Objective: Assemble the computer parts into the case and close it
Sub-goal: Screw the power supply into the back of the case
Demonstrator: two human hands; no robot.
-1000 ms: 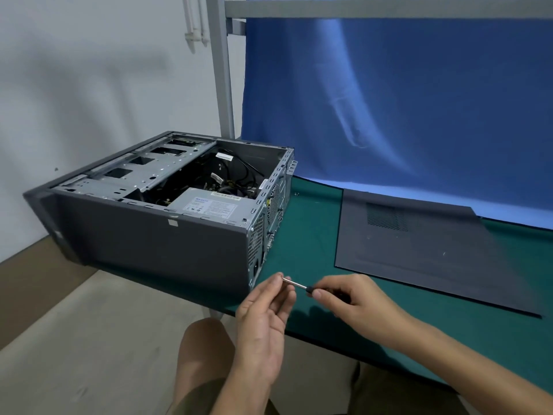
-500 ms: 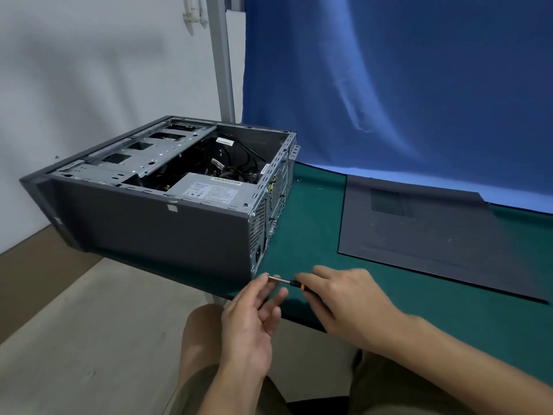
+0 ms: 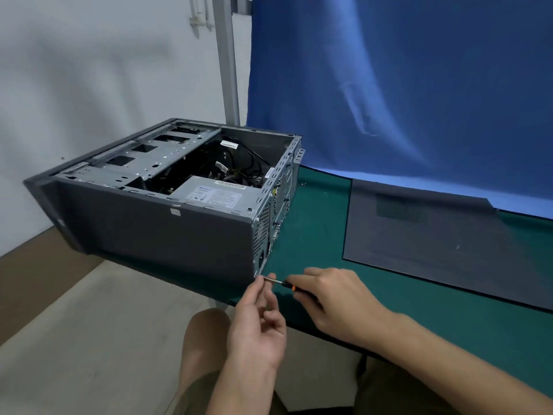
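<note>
Case (image 3: 155, 223) open-topped, overhanging table (image 3: 314, 235) edge; side panel (image 3: 434, 244) flat, well apart. Your right hand (image 3: 338, 298) clamps screwdriver (image 3: 284, 283); left fingertips (image 3: 264, 283) pinch tip at case rear corner. Panel likely thin, stiff: grip edges.

Grey-white wall (image 3: 89, 70) taking up the left side — soft shadows lying across it, a small dark speck low down. Pale pipes (image 3: 201, 18) running down the wall near the top edge. Grey metal post (image 3: 229, 73) standing upright beside the wall, a crossbar (image 3: 241, 4) branching right at the top. Blue cloth (image 3: 404, 85) hanging behind the table, creased, light glancing off its folds; its lower edge resting on the table. Green mat (image 3: 317, 223) covering the table — dark front edge showing. Floor (image 3: 89, 339) lying below in pale grey, a brown strip (image 3: 36, 271) running along the wall's foot. Light looking even and diffuse.
</note>
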